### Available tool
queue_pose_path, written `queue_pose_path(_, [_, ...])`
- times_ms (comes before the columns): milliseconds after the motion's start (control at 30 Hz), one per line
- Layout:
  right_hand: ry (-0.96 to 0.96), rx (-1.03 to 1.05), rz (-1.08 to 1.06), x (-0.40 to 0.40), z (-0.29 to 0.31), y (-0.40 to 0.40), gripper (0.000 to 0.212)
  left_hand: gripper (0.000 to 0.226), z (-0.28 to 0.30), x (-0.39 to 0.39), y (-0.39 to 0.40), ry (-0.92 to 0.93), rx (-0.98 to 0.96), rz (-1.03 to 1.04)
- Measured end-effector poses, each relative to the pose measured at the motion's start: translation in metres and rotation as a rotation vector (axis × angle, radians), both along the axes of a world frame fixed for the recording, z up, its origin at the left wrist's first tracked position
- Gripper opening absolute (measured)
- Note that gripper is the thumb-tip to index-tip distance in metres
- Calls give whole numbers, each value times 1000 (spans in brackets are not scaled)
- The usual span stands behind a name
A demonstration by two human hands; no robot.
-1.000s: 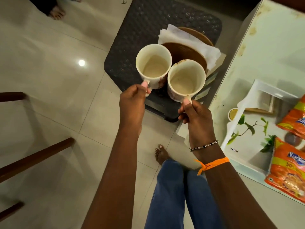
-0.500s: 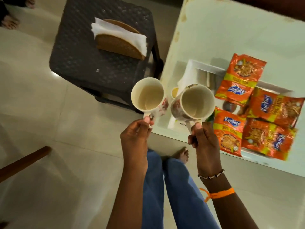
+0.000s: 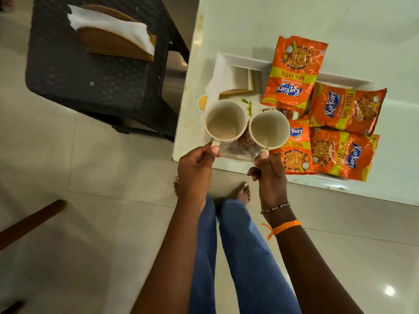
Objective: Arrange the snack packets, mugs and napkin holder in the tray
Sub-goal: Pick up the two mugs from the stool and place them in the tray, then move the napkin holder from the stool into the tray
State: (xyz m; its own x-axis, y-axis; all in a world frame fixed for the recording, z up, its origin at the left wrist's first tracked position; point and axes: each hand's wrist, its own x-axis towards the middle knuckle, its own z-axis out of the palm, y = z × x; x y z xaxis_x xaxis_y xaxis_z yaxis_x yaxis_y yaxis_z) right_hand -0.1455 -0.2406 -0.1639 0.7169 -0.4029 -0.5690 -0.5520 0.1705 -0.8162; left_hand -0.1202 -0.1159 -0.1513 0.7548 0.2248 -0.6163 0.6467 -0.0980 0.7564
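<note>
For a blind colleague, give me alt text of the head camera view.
Left hand and right hand each hold a mug by its handle over a white tray bearing four orange snack packets; a napkin holder sits on a dark stool.

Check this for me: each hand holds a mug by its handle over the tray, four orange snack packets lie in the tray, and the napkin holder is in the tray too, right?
Not quite. The head view shows the napkin holder on the dark stool beside the table, not in the tray. The rest holds: left hand and right hand each hold a mug, with four snack packets in the tray.
</note>
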Motion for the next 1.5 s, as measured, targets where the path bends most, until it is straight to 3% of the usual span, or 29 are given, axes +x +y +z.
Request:
queue_pose_path(233, [78,-2,100,-17,-15,-10,8,17,-17,-8,-3,18,45,-143])
queue_pose_path(367, [109,-13,143,-19,-15,-13,23,14,-20,-15,-4,57,81,-171])
queue_pose_path(467, [148,-251,260,-19,-10,-17,7,11,-14,-13,-7,89,103,-133])
queue_pose_path(600, [147,-681,312,-18,8,-24,12,11,0,-4,-8,104,196,-6])
queue_pose_path(700, [127,-817,339,-8,21,-21,14,11,11,7,-5,81,166,59])
queue_pose_path(1167, [-244,-615,658,167,38,110,6,18,9,114,104,-67,50,231])
queue_pose_path(1400, [-241,-624,678,244,21,173,55,21,2,175,175,-70,49,241])
queue_pose_path(1500, [-219,-686,739,264,11,182,65,19,-2,194,192,-64,48,238])
